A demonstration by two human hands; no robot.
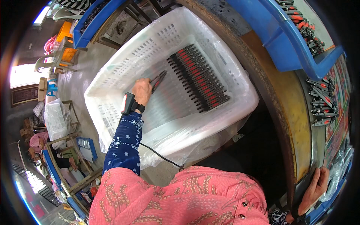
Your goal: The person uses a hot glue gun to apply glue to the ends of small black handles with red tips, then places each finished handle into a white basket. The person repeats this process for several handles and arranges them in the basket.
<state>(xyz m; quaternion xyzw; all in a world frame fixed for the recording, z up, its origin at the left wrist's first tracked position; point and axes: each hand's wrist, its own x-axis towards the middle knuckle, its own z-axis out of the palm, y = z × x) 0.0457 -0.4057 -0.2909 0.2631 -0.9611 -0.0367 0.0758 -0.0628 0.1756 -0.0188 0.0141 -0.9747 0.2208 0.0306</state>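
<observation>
My left hand (142, 92) is closed on a black-and-red plier-like tool (159, 80) inside a white perforated plastic basket (112, 82). Two slim legs of the tool point away from my fingers, spread slightly apart. To its right, a tight row of similar black-and-red tools (198, 78) lies on the clear plastic liner that covers the basket's inside. Far to the right, my right hand (315, 187) rests at the workbench edge, fingers stretched out and holding nothing. Near it is crumpled clear plastic (337, 174).
More such tools (322, 99) lie loose on the bench (300, 131), below a blue bin (281, 37) of them. A black cable (161, 154) runs from the device on my left wrist. Wooden frames (71, 183) and a grey chair (56, 60) stand at left.
</observation>
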